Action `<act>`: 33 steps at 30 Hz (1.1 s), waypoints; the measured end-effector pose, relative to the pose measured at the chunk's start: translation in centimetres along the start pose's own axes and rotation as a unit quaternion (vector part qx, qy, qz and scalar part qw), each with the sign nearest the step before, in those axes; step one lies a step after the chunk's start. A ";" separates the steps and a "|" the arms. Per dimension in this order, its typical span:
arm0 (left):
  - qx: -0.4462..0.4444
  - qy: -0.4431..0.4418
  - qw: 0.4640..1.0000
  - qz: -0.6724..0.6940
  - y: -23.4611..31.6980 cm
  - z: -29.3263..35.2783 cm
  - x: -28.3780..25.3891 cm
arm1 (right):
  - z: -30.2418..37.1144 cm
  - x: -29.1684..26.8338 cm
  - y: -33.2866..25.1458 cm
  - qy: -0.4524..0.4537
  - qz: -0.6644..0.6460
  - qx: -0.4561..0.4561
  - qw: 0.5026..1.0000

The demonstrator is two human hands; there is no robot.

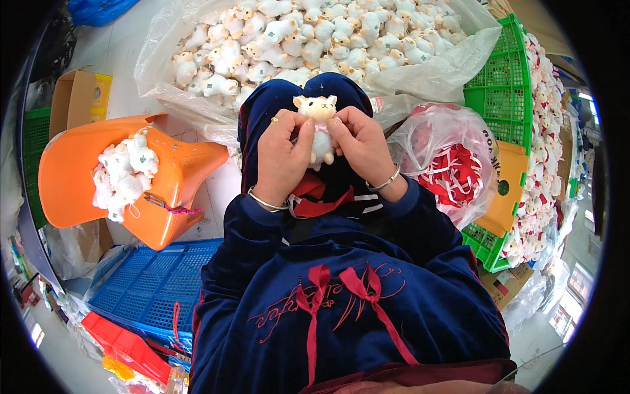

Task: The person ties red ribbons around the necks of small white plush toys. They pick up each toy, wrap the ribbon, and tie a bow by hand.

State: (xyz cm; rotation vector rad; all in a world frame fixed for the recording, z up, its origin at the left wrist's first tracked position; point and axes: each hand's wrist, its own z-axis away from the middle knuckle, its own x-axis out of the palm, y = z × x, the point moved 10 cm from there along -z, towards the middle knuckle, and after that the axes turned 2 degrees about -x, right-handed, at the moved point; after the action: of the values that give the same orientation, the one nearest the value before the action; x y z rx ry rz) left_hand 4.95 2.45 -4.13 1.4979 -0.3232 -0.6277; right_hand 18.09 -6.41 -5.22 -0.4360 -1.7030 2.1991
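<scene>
Above my lap I hold a small plush animal (321, 148) upright, its cream head at the top and a pale grey-white body below. A pink ribbon (319, 125) sits at its neck. My left hand (282, 154) pinches the toy from one side at neck height, thumb and fingers pressed together. From the other side my right hand (363, 144) grips it the same way; whether the fingertips hold the ribbon, the fur or both is hidden. Pieces of red fabric (312, 205) with white strips lie on my lap just below the toy.
A large clear plastic bag (436, 82) full of similar plush toys lies ahead. On an orange chair (62, 174) at left rest several toys and small scissors (155, 199). A bag of red pieces (459, 174), green crates (497, 92) and more toys stand right. Blue crates (154, 279) sit lower left.
</scene>
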 end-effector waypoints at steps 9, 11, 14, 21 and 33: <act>-0.100 -0.042 0.979 0.174 -2.0 0.5 0.8 | 0.2 0.1 0.1 0.023 0.018 -0.032 0.999; -0.117 -0.056 0.976 0.175 -2.6 0.4 0.8 | 0.0 0.2 0.4 0.013 0.006 -0.026 1.000; -0.078 -0.054 0.989 0.110 -1.6 -0.5 0.2 | -0.1 0.1 0.3 0.003 0.000 -0.017 1.000; -0.136 -0.069 0.988 -0.015 -0.2 -0.7 0.2 | 0.1 0.4 0.3 -0.007 0.024 -0.041 0.999; -0.095 -0.104 0.990 0.026 -1.3 0.2 0.0 | 0.5 -0.8 0.6 0.002 -0.156 -0.028 0.987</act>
State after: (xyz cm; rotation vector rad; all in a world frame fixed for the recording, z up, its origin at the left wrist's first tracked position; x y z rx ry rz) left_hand 4.57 2.30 -5.40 1.2406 -0.4480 -0.7545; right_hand 18.52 -7.31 -5.63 -0.1712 -1.7033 1.9297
